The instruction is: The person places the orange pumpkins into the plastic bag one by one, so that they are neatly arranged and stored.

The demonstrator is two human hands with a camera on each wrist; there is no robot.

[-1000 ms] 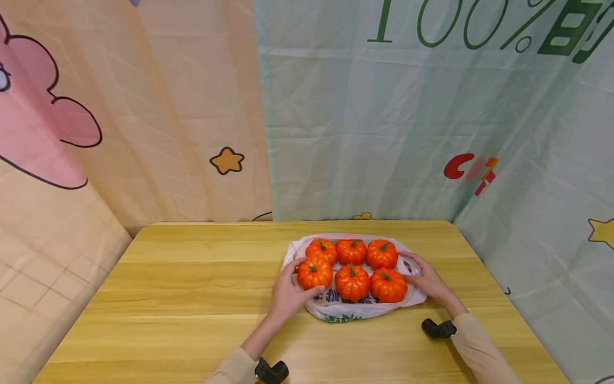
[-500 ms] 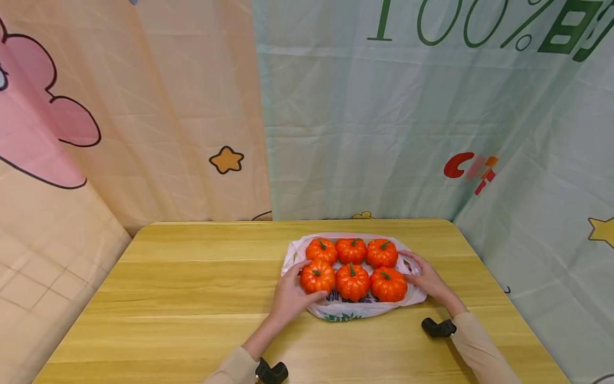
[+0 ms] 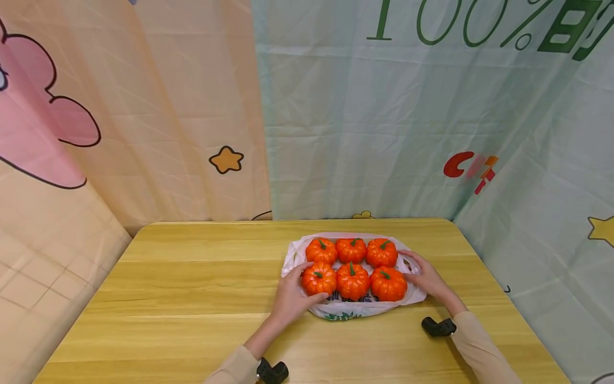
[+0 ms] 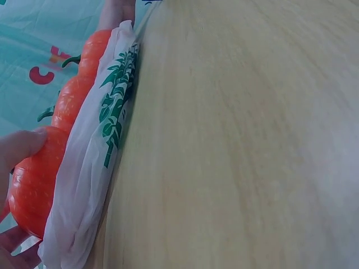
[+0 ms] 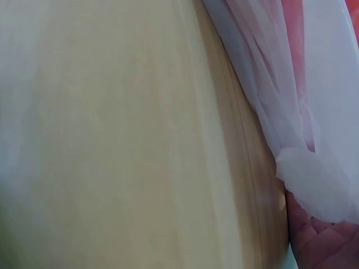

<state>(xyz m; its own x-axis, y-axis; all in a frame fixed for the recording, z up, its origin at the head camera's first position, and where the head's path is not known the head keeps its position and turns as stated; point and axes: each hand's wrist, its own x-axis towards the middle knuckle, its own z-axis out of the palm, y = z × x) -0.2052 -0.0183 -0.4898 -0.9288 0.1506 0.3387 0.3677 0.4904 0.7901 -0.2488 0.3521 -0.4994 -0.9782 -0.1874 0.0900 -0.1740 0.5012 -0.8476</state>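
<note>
Small orange toy pumpkins with green stems sit in two rows in the mouth of a white plastic bag point(image 3: 342, 309) printed with green leaves. My left hand point(image 3: 290, 293) curves round the front-left pumpkin point(image 3: 318, 278); in the left wrist view its thumb point(image 4: 25, 144) lies on one side of that pumpkin and its fingers on the other. The front-middle pumpkin point(image 3: 353, 281) sits right beside it. My right hand point(image 3: 429, 277) holds the right end of the bag, near the front-right pumpkin point(image 3: 388, 284). In the right wrist view, bag film covers part of this hand.
The bag rests on a wooden table point(image 3: 192, 288), right of its middle and towards the back edge. Printed curtains point(image 3: 336, 133) hang behind and beside the table. A black device point(image 3: 272, 370) is on the left wrist, with another point(image 3: 438, 327) at the right.
My left hand has shifted the front-left pumpkin a little right and towards me, up against the front-middle one, and it has come down level with the row. The right hand has stayed still.
</note>
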